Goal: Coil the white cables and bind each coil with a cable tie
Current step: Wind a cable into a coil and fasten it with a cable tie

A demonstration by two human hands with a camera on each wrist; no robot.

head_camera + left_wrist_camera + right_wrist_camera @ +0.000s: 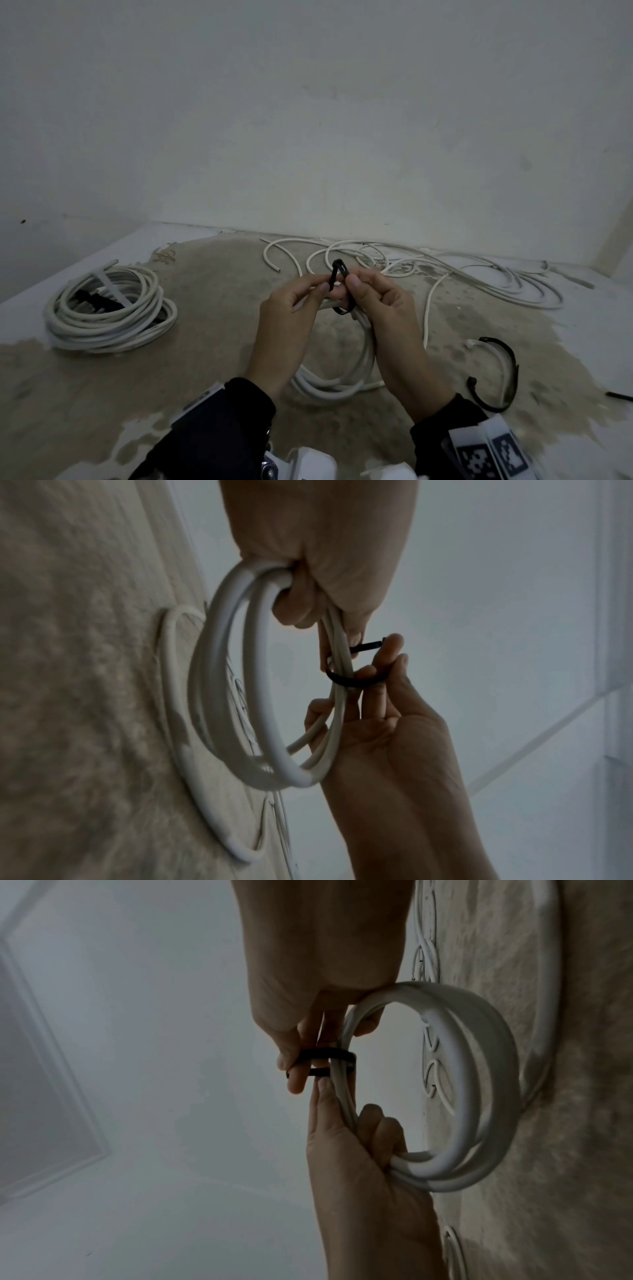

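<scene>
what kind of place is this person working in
Probably a bare, unfinished or worn room: work happens on the floor, whose pale coating has peeled to rough concrete, against a plain wall. Loose white cables sprawl by it, with a finished coil nearby.

Dim, flat light; wrist views dark, soft; edges warped

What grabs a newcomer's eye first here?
Centre of the head view: the left hand and right hand pinch a black cable tie looped round a small white coil. At left lies a larger coil on the floor; loose white cables sprawl behind by the wall.
</scene>
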